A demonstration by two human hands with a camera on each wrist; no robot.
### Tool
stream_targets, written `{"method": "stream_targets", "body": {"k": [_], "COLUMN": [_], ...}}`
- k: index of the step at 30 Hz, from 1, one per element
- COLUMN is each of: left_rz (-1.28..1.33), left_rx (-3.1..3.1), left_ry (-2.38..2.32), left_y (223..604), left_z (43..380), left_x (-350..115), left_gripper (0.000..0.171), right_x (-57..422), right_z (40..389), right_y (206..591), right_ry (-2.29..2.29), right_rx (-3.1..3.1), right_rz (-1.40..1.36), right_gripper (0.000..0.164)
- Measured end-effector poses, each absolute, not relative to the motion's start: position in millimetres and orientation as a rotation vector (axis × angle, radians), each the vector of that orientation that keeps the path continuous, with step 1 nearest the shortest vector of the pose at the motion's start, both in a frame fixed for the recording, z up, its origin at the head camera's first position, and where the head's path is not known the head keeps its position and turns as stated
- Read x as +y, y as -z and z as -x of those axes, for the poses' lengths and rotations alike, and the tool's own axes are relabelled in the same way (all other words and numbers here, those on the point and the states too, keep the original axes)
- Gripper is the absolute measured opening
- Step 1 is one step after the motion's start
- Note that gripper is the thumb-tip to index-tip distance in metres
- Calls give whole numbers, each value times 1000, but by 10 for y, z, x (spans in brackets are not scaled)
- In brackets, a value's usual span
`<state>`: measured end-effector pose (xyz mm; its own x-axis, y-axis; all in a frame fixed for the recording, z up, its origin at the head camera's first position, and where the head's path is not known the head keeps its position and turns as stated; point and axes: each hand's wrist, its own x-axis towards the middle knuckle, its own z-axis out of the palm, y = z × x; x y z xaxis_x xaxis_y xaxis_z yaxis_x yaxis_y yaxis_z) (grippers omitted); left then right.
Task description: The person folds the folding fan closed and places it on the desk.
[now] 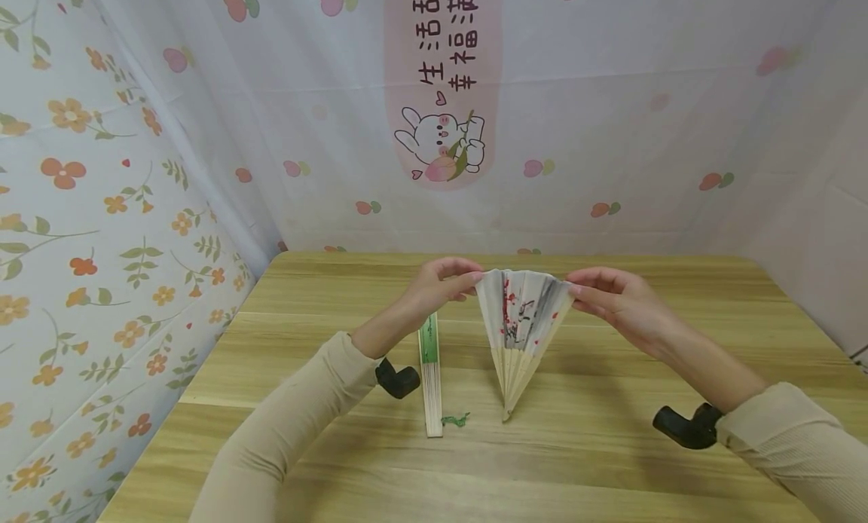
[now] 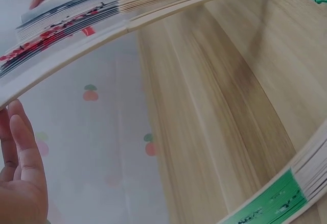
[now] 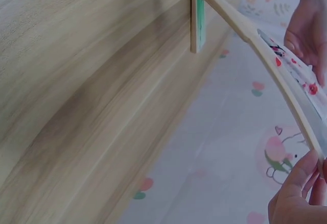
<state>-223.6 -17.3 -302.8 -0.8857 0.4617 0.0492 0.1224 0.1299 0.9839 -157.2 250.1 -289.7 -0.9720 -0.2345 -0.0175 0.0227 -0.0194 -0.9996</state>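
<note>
A white folding fan [image 1: 522, 312] with red blossoms, grey shading and pale ribs stands partly spread, its pivot end pointing down toward the table. My left hand [image 1: 449, 280] pinches its upper left corner between thumb and fingers. At the upper right corner, my right hand [image 1: 620, 301] pinches the other outer rib. The right wrist view shows thumb and fingertips of the right hand [image 3: 301, 193] on that rib. Left of it lies a folded green fan [image 1: 430, 372], its top end partly behind my left hand. A small green tassel [image 1: 456, 420] is beside the green fan's lower end.
Everything sits over a wood-grain table [image 1: 556, 470]. Behind it hangs a pale curtain [image 1: 576, 131] with fruit prints and a rabbit drawing. A flower-patterned cloth [image 1: 102, 206] hangs along the left side. Black wrist mounts [image 1: 688, 425] are strapped at both wrists.
</note>
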Motion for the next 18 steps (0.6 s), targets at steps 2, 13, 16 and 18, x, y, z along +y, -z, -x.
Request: {"method": "stream_targets", "body": {"k": [2,13,16,18], "left_rz": [-580,-579,-576,-572], "left_rx": [2147,2152,2133,2125], "left_ry": [-1815,-1814,-1822,-1826], "left_y": [3026,3007,3007,3005], "left_z": [2236,2237,2239,2238], "left_x": [-163,-112,-104,-99], "left_gripper": [22,22,22,22], "right_x": [2490,2428,2414,2401], "right_z": [1573,1573,1579,1588], "right_y": [2889,2857,2859,2863], "right_ry": [2095,2061,2051,2044], "right_rx": [2072,2085,2098,2106], "right_rz": [223,244,242,241], "right_gripper": [21,22,24,25]}}
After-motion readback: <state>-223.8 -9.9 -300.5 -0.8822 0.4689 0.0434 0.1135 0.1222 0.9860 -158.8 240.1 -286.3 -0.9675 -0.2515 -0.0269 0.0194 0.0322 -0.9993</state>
